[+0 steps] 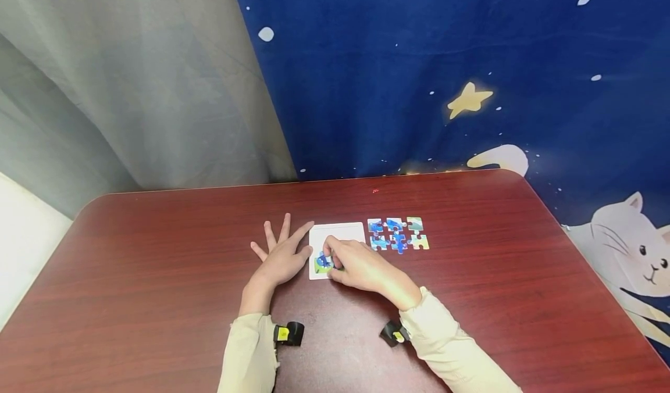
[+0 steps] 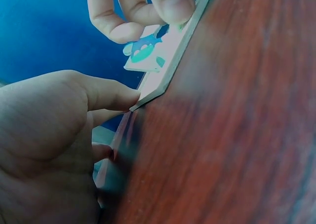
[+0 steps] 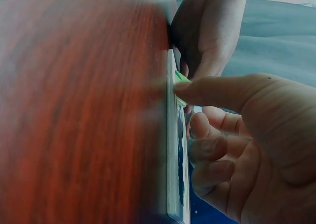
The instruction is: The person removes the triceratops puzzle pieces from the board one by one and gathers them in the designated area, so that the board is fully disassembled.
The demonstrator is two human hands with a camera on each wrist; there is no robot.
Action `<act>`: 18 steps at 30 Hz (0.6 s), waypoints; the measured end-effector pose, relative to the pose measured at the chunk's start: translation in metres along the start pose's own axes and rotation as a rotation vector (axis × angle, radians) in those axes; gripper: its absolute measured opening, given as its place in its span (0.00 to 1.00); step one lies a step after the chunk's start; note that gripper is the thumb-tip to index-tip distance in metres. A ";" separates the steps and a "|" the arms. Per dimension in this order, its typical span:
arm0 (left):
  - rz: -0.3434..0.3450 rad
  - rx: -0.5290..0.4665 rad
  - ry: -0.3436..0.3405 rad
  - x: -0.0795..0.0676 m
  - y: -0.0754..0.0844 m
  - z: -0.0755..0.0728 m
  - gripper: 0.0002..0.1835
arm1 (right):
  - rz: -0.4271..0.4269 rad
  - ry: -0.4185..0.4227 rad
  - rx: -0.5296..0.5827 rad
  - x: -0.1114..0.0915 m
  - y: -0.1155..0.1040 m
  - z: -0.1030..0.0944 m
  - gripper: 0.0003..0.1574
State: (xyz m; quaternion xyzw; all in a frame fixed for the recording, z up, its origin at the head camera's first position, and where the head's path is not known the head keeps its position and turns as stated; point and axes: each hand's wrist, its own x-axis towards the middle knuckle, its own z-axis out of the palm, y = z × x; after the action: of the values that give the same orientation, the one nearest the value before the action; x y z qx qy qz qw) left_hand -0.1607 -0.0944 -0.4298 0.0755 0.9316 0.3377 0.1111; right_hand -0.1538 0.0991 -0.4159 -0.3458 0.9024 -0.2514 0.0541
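Note:
A white puzzle tray (image 1: 340, 231) lies flat in the middle of the table. My left hand (image 1: 282, 261) is spread on the table at its left, thumb and index fingertip right at the tray's edge. Over the lower part of the tray, my right hand (image 1: 363, 266) pinches a jigsaw piece with bent fingers. This blue and green piece (image 2: 144, 53) is tilted above the tray floor in the left wrist view. From the right wrist, the thumb presses on its green edge (image 3: 182, 77). The fingers hide part of the piece and tray.
Several loose jigsaw pieces (image 1: 398, 241) lie in two rows just right of the tray. A tiny red mark (image 1: 375, 191) shows near the back edge of the reddish-brown table (image 1: 173, 265). Behind hang a grey curtain (image 1: 157, 90) and a blue starry one (image 1: 377, 79).

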 end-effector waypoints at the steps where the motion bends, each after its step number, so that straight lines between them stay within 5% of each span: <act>1: 0.000 0.001 0.000 0.000 0.000 0.000 0.29 | 0.005 -0.001 0.002 0.000 0.000 0.000 0.18; 18: 0.001 0.005 0.006 -0.001 0.001 0.000 0.29 | -0.018 0.040 -0.020 0.002 -0.001 0.002 0.14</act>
State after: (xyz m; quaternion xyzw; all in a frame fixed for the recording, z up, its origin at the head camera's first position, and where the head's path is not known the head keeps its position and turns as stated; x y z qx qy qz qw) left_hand -0.1600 -0.0940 -0.4290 0.0752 0.9328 0.3356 0.1078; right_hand -0.1542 0.0965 -0.4172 -0.3495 0.9025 -0.2498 0.0305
